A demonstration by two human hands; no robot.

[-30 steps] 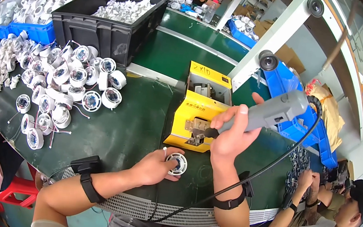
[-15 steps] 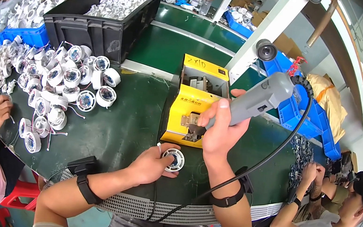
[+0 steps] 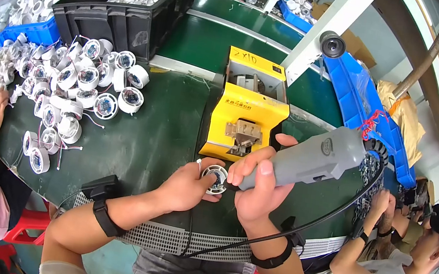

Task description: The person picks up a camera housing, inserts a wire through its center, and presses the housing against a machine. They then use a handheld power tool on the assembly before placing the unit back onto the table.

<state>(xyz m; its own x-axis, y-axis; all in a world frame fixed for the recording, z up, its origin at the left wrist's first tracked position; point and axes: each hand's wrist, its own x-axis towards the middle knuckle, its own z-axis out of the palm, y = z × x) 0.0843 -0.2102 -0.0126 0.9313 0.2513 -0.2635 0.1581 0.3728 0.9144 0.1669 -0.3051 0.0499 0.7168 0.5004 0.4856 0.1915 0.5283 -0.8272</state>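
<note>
My left hand [image 3: 189, 185] is closed around a round white housing with a circuit board inside [image 3: 215, 180], held low over the green bench near its front edge. In my right hand [image 3: 261, 192] is a grey electric screwdriver [image 3: 313, 159], gripped with the fingers wrapped round its lower body. Its tip is hidden behind my fingers, close to the right side of the housing. Just beyond both hands stands a yellow screw feeder [image 3: 246, 112] with an open top and a metal block on its front.
Many similar white housings [image 3: 75, 88] with wires are heaped on the left. Behind them stands a black crate [image 3: 116, 26] of small white parts. Blue trays [image 3: 353, 89] and a white post [image 3: 328, 31] are at the right. A black cable [image 3: 296, 232] crosses my right forearm. People work on both sides.
My right hand has brought the screwdriver away from the feeder, down and toward me, beside the housing. My left hand with the housing has shifted slightly in the picture.
</note>
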